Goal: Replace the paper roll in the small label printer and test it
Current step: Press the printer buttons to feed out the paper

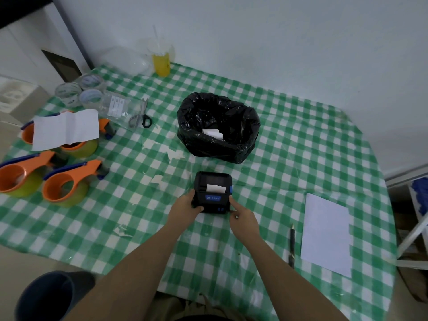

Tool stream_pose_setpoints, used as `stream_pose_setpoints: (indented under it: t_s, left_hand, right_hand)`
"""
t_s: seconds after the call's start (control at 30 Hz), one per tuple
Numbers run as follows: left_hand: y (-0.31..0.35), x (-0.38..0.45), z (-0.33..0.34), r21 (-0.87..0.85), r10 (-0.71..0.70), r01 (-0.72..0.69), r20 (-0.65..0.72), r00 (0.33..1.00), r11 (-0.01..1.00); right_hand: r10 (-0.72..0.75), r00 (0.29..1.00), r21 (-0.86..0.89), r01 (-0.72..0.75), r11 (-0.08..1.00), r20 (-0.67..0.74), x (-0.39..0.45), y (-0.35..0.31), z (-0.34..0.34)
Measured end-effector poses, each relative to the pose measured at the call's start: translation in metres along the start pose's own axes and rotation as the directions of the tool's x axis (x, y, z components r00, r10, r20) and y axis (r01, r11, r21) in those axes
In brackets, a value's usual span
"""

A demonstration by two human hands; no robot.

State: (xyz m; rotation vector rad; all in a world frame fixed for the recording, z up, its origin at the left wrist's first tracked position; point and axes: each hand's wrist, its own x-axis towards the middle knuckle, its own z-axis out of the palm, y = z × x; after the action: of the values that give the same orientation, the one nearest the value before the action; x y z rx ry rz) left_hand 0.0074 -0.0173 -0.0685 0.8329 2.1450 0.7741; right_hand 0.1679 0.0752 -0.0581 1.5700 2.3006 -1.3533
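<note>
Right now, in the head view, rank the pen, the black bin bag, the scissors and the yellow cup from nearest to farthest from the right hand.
1. Pen: just right of the right hand, on the cloth.
2. Bin bag: straight behind the printer that both hands hold.
3. Scissors: far left, behind.
4. Yellow cup: back edge, by the wall.

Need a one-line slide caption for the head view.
Both hands, left hand and right hand, grip the label printer, paper strip emerging, near a black-bagged bin.
</note>
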Motion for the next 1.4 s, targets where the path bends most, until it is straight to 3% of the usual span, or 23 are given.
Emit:
stream_pose_setpoints:
  t_s: [0.57,0.83,1.4]
  left_hand:
    - [0.007,-0.002,-0.004,-0.101,-0.039,0.041,0.024,0.999,0.994]
    - [0.013,-0.002,-0.009,-0.054,-0.094,0.094,-0.003,0.996,0.994]
    - [0.011,-0.002,-0.005,-0.003,-0.111,0.111,-0.050,0.993,0.994]
  right_hand:
    - [-0.056,0.998,-0.025,0.055,0.998,-0.009,-0.003,-0.006,-0.007]
    - [-0.032,0.995,-0.019,0.030,0.999,-0.094,0.002,-0.015,-0.006]
    - [0.005,0.995,0.040,-0.001,0.999,-0.097,0.014,-0.018,0.001]
